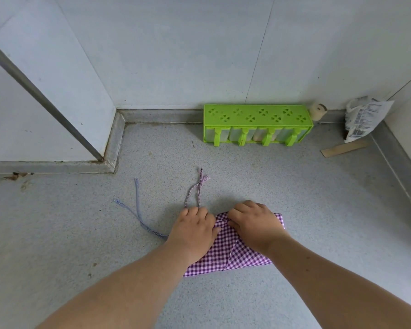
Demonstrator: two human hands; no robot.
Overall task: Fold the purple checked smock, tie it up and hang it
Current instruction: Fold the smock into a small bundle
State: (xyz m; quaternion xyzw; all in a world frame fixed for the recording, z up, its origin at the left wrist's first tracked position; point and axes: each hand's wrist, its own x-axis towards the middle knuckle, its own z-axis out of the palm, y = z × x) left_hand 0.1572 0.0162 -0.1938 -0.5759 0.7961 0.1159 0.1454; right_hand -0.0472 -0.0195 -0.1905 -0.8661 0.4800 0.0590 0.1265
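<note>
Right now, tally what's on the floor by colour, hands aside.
Purple: 2, the checked smock and its purple cord
Lilac-blue: 1, the cord
Green: 1, the rack
White: 1, the printed bag
Tan: 1, the flat strip
Total: 6

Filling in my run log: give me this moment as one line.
stage: folding | smock: folded, flat on floor | left hand: on cloth | right hand: pinching fold | cords: loose, untied | hung: no
</note>
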